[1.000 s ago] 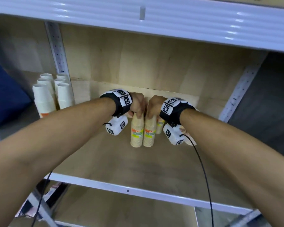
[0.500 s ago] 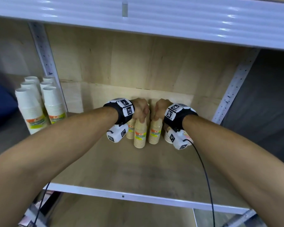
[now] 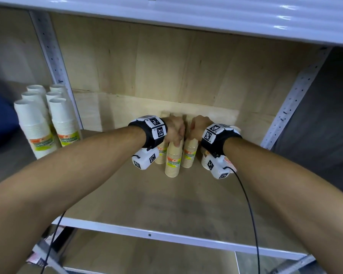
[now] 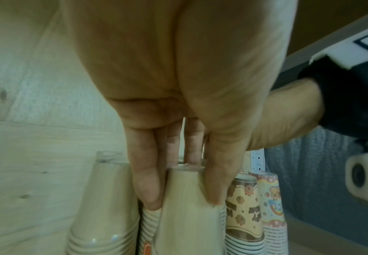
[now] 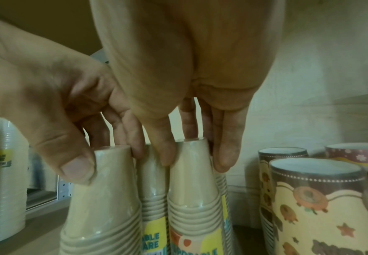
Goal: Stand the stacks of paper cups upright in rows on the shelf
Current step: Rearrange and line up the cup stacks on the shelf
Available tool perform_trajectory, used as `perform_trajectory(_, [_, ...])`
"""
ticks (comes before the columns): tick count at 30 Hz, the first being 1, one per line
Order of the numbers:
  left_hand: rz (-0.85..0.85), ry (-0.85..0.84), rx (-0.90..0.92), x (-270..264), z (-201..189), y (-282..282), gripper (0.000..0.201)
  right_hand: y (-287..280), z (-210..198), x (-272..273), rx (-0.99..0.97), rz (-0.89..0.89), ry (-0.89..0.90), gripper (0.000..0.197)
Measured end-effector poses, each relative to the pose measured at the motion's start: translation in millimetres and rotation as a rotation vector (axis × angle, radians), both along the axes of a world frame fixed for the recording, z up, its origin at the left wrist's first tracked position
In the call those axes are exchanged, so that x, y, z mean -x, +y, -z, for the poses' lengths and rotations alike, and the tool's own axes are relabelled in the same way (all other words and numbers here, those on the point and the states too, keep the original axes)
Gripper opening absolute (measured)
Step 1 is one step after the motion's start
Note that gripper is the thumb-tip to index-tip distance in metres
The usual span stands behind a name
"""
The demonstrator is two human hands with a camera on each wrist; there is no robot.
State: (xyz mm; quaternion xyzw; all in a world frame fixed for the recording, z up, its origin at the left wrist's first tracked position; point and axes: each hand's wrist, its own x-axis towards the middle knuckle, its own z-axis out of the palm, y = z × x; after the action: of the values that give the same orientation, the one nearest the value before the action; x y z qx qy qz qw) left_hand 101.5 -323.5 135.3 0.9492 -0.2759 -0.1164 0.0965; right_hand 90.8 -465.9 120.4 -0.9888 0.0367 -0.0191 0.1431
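Two beige cup stacks in clear wrap stand base-up near the back of the wooden shelf [image 3: 151, 196]. My left hand [image 3: 176, 139] pinches the top of the nearer stack [image 3: 172, 161], with fingers and thumb on either side of its top [image 4: 189, 198]. My right hand [image 3: 192, 133] grips the top of the stack beside it [image 3: 190, 153], thumb and fingers curled around it [image 5: 191, 181]. Further beige stacks stand just behind, one to the left [image 3: 160, 156] and one between the two held stacks [image 5: 152, 181]. The lower parts of the held stacks are out of the wrist views.
Patterned cup stacks [image 5: 318, 198] stand close on the right, next to my right wrist. Several white cup stacks [image 3: 40, 125] fill the neighbouring bay, past the perforated upright [image 3: 53, 56]. The upper shelf [image 3: 186, 14] hangs low overhead. The front rail [image 3: 150, 234] is below.
Both hands have moved their beige stacks a little deeper towards the back wall. The right stack now sits slightly farther back than the left one. Both grips are unchanged.
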Motion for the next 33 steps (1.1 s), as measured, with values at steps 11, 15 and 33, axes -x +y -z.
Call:
perform_trajectory(11, [-0.068,0.038,0.037,4,-38,21,0.037,13,-38,-2,0.065,-0.011,-0.038,0.027])
perform_trajectory(15, [-0.149,-0.031,0.046,5,-72,52,0.04,31,-60,-2,0.075,-0.098,-0.1,0.036])
perform_trajectory(33, [-0.638,-0.323,-0.01,46,-153,282,0.035,257,-98,19,-0.089,-0.566,-0.3,0.044])
